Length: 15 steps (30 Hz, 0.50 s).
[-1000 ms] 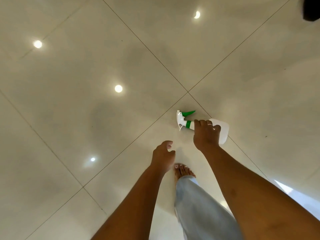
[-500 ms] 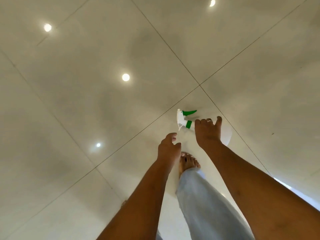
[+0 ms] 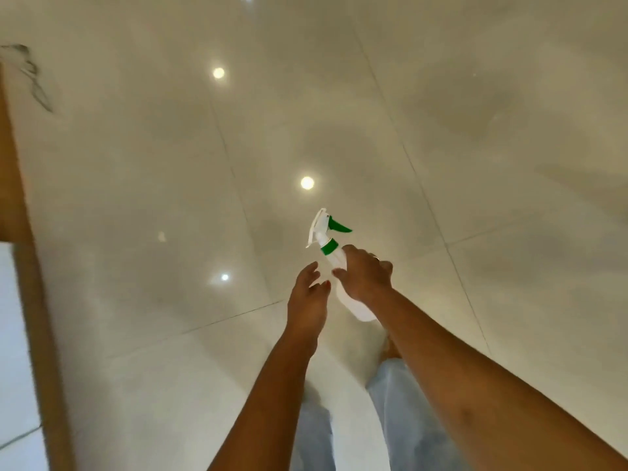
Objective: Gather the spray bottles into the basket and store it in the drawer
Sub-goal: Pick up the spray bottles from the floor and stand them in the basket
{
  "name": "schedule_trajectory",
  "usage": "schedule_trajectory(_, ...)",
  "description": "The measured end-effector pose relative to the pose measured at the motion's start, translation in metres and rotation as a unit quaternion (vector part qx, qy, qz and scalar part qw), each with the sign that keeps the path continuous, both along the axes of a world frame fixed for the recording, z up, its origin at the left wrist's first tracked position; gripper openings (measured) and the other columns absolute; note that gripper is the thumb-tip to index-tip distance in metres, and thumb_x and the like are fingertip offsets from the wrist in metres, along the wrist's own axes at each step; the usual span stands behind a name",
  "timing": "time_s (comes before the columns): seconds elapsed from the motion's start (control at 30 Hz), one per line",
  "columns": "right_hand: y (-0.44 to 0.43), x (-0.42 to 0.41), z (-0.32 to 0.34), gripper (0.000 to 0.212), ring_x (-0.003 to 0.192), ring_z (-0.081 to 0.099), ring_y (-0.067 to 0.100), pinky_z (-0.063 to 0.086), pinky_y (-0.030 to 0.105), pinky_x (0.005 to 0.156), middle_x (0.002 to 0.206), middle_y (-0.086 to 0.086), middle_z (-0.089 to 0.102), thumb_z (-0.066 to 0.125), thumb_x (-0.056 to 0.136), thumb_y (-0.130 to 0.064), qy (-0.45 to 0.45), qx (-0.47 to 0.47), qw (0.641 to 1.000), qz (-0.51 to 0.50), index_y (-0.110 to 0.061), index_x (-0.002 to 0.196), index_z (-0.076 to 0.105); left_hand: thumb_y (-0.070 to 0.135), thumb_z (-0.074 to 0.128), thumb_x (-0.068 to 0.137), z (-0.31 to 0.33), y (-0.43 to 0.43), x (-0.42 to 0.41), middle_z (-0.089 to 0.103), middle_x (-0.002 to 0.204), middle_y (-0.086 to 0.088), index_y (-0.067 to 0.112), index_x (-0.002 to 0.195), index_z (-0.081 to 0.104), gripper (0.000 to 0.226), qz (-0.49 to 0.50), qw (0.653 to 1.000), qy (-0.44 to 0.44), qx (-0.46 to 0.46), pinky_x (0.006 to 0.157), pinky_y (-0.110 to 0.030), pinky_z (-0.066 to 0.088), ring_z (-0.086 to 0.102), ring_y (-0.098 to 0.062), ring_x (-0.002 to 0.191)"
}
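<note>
Far left: blurred brown wooden edge [image 3: 23,239], can't tell what it belongs to. Glossy cream tile floor [image 3: 170,164] with round light reflections. Left hand [image 3: 307,302] is empty, fingers loose and spread, tips just beside the bottle's left flank; contact unclear. White spray bottle [image 3: 331,249] with green trigger and collar is held off the floor, tilted, nozzle end beyond the right fingertips, base under that palm toward the wrist. Right hand [image 3: 367,278] has its fingers wrapped round the bottle body just below the collar; ring on one finger. Pale blue trouser legs [image 3: 404,419] sit below both wrists.
</note>
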State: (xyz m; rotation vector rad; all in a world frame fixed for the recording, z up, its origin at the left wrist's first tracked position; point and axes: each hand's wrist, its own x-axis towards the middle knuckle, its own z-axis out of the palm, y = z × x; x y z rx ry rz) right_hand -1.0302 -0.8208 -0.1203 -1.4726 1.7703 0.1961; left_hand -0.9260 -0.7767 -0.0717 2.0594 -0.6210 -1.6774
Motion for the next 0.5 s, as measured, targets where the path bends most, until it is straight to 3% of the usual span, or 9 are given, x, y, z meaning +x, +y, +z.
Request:
schedule_trajectory(0.27, 0.005, 0.197, 0.142, 0.037, 0.111, 0.057, 0.027, 0.041, 0.041, 0.094, 0.12, 0.005, 0.061, 0.054, 0.091, -0.037, -0.119, -0.005, 0.988, 0.094, -0.019, 0.122, 0.047, 0.018, 0.047, 0.096, 0.109, 0.055, 0.164, 0.048, 0.135, 0.004, 0.028, 0.137, 0.041, 0.042, 0.207, 0.974, 0.004, -0.091, 0.091, -0.026, 0.042, 0.051, -0.009, 0.111)
schedule_trajectory(0.4, 0.053, 0.324, 0.19, 0.038, 0.11, 0.058, 0.025, 0.044, 0.043, 0.095, 0.119, 0.003, 0.061, 0.057, 0.089, -0.037, -0.151, -0.004, 0.973, 0.177, -0.019, 0.121, 0.048, 0.023, 0.045, 0.097, 0.14, 0.117, 0.27, 0.047, 0.135, 0.008, 0.03, 0.136, 0.041, 0.04, 0.288, 0.95, -0.034, -0.113, 0.092, -0.026, 0.04, 0.047, -0.01, 0.114)
schedule_trajectory(0.5, 0.106, 0.412, 0.221, 0.038, 0.109, 0.059, 0.026, 0.046, 0.046, 0.097, 0.118, 0.004, 0.062, 0.06, 0.087, -0.035, -0.192, 0.027, 0.958, 0.21, -0.018, 0.12, 0.051, 0.025, 0.047, 0.096, 0.169, 0.175, 0.348, 0.048, 0.135, 0.007, 0.027, 0.137, 0.042, 0.041, 0.344, 0.93, -0.06, -0.112, 0.083, -0.019, 0.041, 0.048, -0.011, 0.115)
